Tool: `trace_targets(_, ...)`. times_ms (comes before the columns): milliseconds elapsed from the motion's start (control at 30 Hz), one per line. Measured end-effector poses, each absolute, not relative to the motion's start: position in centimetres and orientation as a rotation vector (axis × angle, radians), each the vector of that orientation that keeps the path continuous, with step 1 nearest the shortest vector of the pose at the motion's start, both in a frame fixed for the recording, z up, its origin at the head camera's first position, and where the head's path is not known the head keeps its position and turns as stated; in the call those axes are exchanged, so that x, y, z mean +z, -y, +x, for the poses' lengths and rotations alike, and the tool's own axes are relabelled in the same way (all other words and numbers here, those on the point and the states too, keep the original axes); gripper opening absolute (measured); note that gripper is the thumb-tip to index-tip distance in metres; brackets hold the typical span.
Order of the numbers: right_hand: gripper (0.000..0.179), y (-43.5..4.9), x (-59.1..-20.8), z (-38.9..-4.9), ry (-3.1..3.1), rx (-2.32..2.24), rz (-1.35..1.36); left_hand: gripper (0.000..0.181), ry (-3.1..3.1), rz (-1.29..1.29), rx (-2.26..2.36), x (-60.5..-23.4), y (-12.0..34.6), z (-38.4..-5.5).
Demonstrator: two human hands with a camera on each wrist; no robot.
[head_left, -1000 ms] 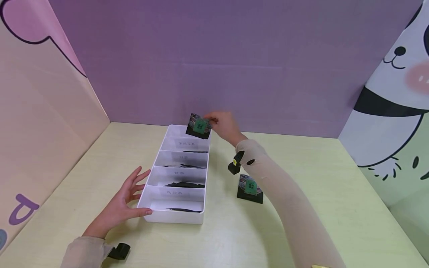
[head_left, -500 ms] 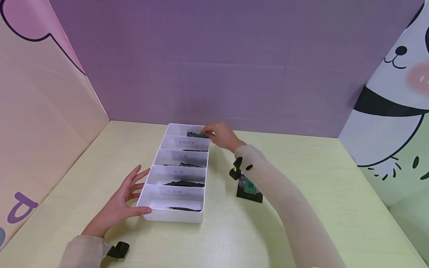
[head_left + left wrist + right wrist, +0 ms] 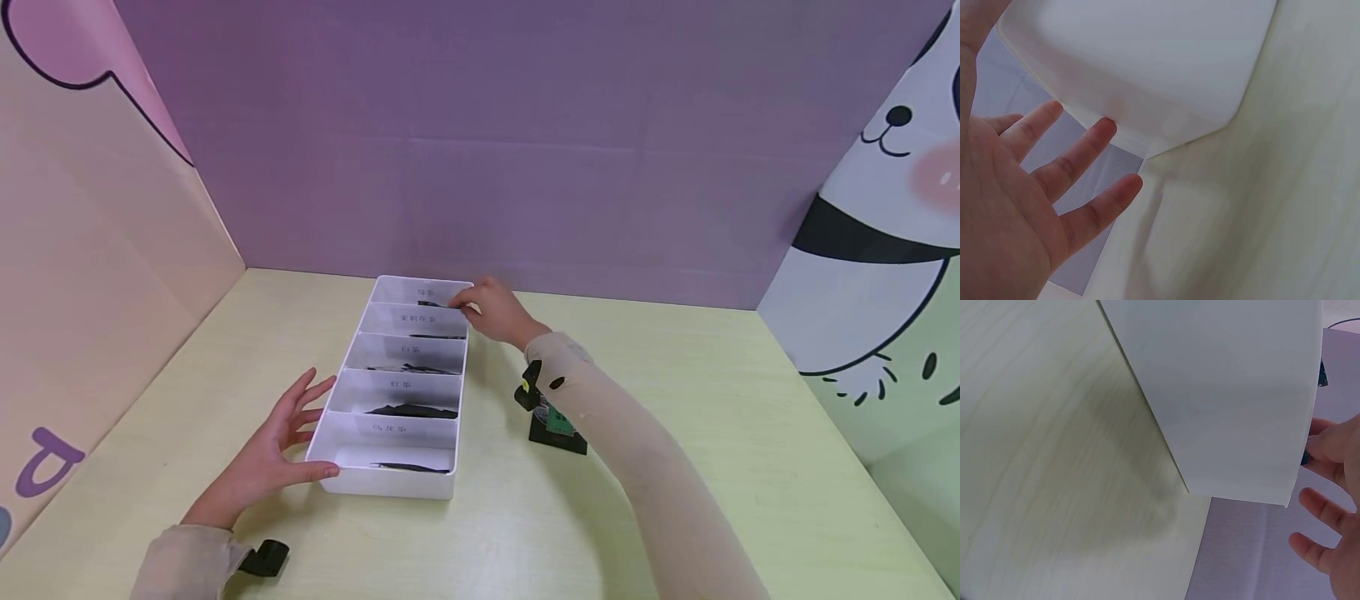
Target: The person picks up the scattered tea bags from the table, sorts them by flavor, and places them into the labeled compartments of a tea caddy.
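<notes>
A long white divider box (image 3: 393,485) stands on the table, its several compartments in a row, each with a printed label. My left hand (image 3: 258,462) rests at its near left corner, thumb on the rim and fingers spread along the side. At the far right corner my right hand (image 3: 497,312) pinches a dark tea packet (image 3: 431,303), most of which is down inside the farthest compartment. A bit of that packet's green shows between the fingers in the right wrist view. Dark packets (image 3: 414,412) lie low in the other compartments.
Right of the box, another dark tea packet (image 3: 557,431) with a green label lies flat on the table (image 3: 675,367), partly covered by the right sleeve. A purple wall (image 3: 525,208) rises close behind the box; printed panels stand at both sides.
My right hand has lowered the tea packet from above the box into the farthest compartment, so only its top edge shows. My left hand has stayed at the near corner.
</notes>
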State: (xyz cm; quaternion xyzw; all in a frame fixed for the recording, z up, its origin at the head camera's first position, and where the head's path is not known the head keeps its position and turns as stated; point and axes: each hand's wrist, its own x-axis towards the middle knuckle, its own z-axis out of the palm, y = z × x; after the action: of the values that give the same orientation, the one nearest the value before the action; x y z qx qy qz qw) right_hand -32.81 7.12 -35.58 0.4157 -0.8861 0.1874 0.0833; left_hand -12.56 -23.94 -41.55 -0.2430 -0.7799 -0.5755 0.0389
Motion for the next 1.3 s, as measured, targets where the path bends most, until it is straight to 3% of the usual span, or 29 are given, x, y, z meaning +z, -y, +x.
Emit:
trace_targets(633, 0.029, -8.1, -35.3, -31.8, 2.689, 0.592, 1.266, 0.119, 2.399, -0.739, -1.746, -41.6, 23.9, -12.6)
trace_targets(1300, 0.031, -15.2, -36.8, -28.2, 2.644, 0.842, 1.141, 0.12, 2.402, -0.722, -1.772, -41.6, 23.9, -12.5)
